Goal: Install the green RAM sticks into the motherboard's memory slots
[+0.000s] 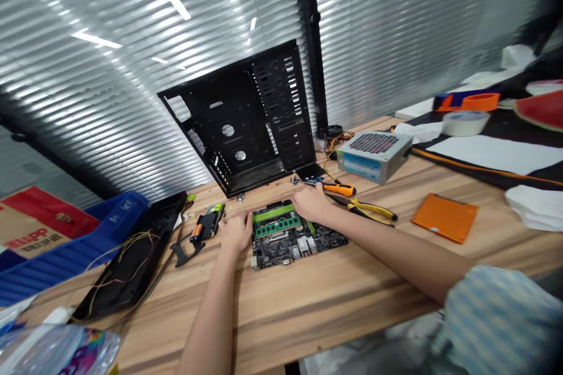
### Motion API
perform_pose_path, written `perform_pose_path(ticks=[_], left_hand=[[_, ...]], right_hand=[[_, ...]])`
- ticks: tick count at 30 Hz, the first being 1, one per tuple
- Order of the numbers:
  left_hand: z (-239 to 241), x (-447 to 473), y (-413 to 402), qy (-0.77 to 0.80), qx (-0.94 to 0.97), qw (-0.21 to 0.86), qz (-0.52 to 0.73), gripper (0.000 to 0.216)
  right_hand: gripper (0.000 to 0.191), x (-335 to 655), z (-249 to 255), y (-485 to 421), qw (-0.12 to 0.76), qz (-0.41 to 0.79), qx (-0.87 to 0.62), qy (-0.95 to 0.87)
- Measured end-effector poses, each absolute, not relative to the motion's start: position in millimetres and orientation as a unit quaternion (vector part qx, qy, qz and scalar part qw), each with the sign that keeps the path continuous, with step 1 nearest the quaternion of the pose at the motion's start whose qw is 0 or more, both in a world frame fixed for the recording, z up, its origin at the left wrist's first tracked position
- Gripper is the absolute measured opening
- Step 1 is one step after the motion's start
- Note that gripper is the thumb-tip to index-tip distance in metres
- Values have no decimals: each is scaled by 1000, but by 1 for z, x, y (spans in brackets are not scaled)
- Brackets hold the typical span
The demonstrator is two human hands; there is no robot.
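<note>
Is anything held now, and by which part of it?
It cannot be told: the left hand is at the left edge of the motherboard, the right hand over its far side.

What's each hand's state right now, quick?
Left hand: at the motherboard, left edge; grip can't be told.
Right hand: at its far edge; grip can't be told.

My right sleeve [497, 322] is a soft check of light blue, pale yellow and whitish squares. It looks loose and puffy, with a rounded, slightly creased edge, and the pattern blurs toward the corner of my view. Beyond that edge, my right forearm [396, 246] is slim and bare, tapering to my bare right hand [310, 202]. My left forearm [215, 304] and left hand [237, 231] are bare too, as far as they show.
</note>
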State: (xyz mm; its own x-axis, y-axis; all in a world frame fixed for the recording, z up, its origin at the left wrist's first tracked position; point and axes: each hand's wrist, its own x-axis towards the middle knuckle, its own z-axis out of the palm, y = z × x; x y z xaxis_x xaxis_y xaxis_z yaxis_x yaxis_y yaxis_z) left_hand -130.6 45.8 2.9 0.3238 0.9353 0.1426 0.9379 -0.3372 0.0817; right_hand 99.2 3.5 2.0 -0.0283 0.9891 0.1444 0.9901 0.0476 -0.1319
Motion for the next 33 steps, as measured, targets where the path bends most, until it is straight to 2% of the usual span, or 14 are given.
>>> perform_pose_path(ticks=[11,19,33], left_hand=[[6,-126,40,-621,-782,14,-53,37],[1,-128,43,-631,-773,-9,-57,54],[3,-123,42,-637,-771,4,-8,56]], right_hand=[[38,95,3,4,68,16,-679,-731],[37,93,4,2,59,11,-687,-724],[31,91,2,2,78,15,-697,-712]])
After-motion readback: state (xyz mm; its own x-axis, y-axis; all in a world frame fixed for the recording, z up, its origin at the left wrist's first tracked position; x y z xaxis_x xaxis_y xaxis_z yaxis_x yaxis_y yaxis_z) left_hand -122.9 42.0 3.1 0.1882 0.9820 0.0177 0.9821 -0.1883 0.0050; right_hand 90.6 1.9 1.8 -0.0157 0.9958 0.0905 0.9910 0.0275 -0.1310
